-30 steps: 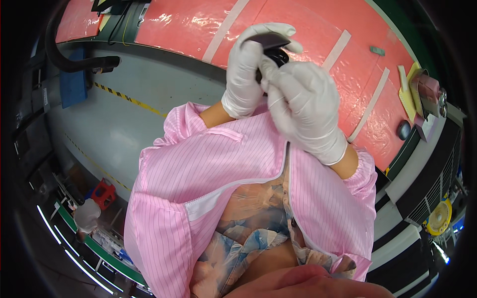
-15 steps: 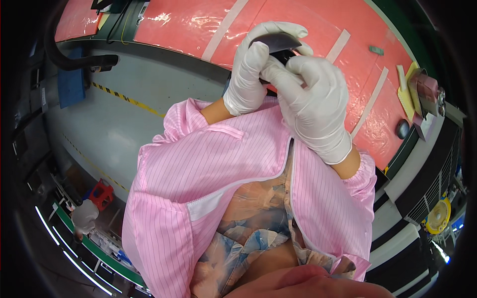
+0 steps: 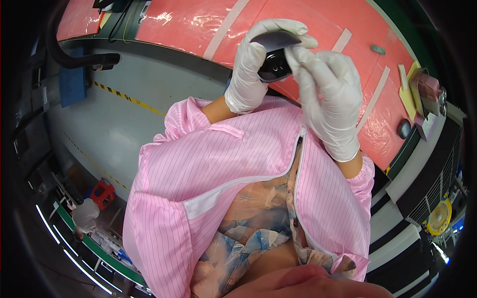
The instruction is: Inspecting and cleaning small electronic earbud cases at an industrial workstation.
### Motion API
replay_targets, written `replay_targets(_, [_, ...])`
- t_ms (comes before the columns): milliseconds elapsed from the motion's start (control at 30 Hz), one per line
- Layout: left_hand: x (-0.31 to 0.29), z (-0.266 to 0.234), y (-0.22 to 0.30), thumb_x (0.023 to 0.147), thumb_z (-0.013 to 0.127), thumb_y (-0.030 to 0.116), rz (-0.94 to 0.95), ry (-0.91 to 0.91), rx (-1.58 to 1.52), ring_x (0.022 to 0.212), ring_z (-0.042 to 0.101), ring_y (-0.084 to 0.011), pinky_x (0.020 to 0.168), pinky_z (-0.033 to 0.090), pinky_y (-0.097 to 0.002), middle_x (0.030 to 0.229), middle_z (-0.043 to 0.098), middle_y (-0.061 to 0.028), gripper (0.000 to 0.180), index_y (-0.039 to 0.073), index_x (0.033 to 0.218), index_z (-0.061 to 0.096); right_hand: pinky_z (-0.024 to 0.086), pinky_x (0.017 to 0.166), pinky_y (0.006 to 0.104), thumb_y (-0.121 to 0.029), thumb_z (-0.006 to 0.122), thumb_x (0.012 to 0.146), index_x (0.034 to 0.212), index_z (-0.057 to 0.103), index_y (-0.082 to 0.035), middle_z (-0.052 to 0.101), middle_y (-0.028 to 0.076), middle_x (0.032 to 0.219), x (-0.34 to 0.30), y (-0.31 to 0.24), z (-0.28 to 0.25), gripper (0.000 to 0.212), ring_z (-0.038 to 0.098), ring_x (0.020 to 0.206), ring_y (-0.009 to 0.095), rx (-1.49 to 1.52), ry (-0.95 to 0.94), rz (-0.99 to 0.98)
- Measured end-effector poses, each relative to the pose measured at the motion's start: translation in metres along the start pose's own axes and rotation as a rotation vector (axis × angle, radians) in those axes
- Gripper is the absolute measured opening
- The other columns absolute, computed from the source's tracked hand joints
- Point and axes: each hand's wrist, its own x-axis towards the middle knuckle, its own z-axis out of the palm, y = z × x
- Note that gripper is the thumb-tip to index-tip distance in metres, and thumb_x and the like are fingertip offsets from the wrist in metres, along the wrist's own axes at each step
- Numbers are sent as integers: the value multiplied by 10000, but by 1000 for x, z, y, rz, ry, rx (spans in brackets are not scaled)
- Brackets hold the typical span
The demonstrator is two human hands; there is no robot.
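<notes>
In my white-gloved left hand [image 3: 247,74] is a dark rounded case [image 3: 275,64], held above the red-covered bench. A smooth grey curved part tops it; below shows a glossy black surface with light reflecting in it. My left fingers curl round its far side, with the thumb on the near left edge. My right hand [image 3: 330,89], gloved too, meets the case's right edge with its fingertips pinched together. Anything between those fingertips is hidden. Exactly what kind of case it is, I cannot tell.
The red bench cover [image 3: 293,17] carries pale tape strips [image 3: 373,99]. On the right lie a small green block [image 3: 377,49], a dark oval object [image 3: 403,129] and yellow sheets [image 3: 408,92]. A black bent tube [image 3: 74,60] reaches in at the left.
My right hand has shifted right, off the front of the case, uncovering its glossy black lower part. The left hand keeps its hold, nearly still.
</notes>
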Motion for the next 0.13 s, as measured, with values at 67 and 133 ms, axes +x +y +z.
replay_targets(67, [-3, -9, -4, 798, 459, 738, -24, -83, 153, 873, 614, -207, 773, 502, -315, 989, 632, -185, 864, -31, 1190, 503, 453, 585, 314, 48, 655, 725, 923, 662, -51, 585, 62, 794, 3, -9, 2, 222, 568, 681, 221, -129, -98, -86])
replay_targets(133, [-3, -13, -3, 815, 465, 713, -83, -213, 36, 893, 605, -229, 799, 491, -319, 994, 628, -157, 807, 19, 1225, 490, 460, 596, 352, 7, 670, 685, 918, 670, -72, 583, 56, 787, 4, -10, 1, 246, 563, 687, 256, 55, -164, -155])
